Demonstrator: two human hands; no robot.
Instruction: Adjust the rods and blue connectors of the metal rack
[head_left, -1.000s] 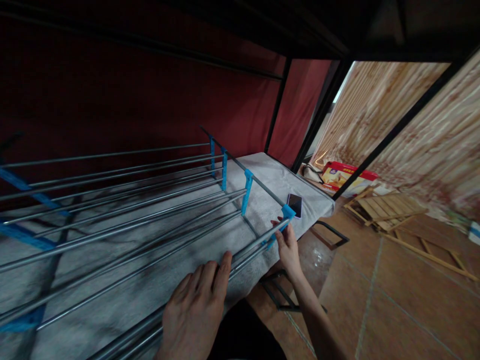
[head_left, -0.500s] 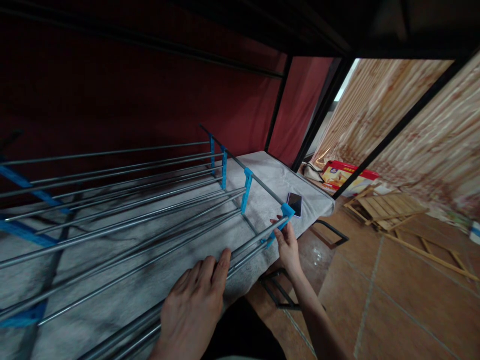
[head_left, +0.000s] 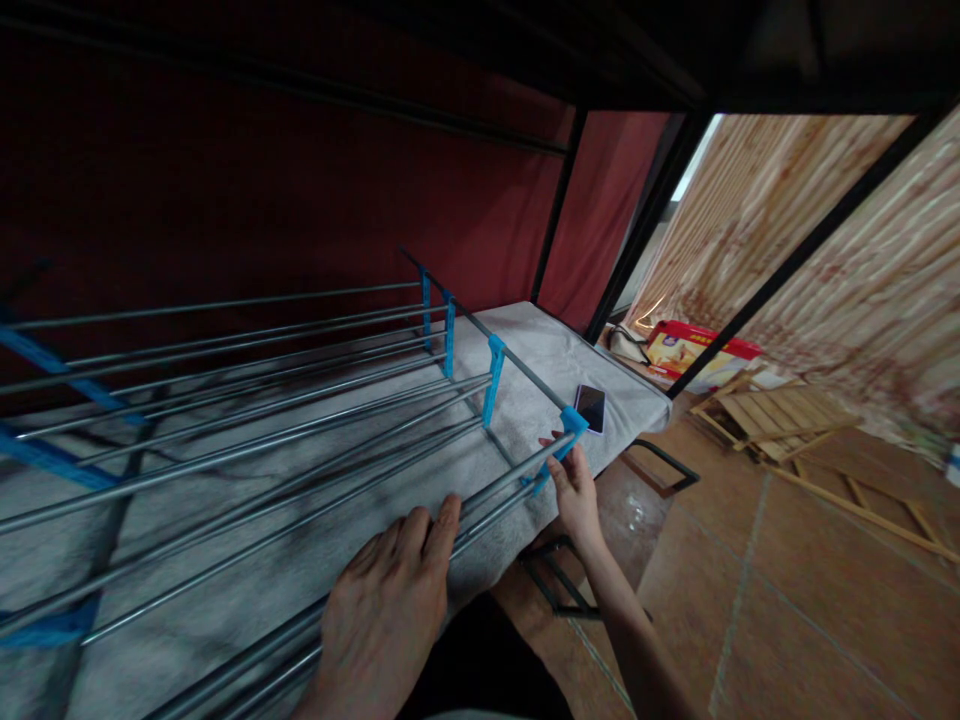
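A rack (head_left: 491, 385) of grey metal tubes and blue plastic brackets lies across a grey-covered bed or platform (head_left: 517, 318). My left hand (head_left: 390, 605) is closed over the near tubes of the rack, its fingers bent around them and partly hidden. At the near right corner, my right hand (head_left: 576, 500) grips the end of the rack beside a blue bracket (head_left: 574, 421), thumb and fingers on either side of the tube. The rack's left end runs partly out of view.
A phone (head_left: 591, 408) lies on the cover beyond the right hand. Black frame posts (head_left: 645, 225) rise at the right. On the tiled floor (head_left: 795, 560) are a red-and-yellow box (head_left: 701, 352), wooden slatted pieces (head_left: 784, 420) and black metal frames (head_left: 664, 464).
Almost nothing differs. Both hands keep their hold on the rack, and the view has shifted only slightly.
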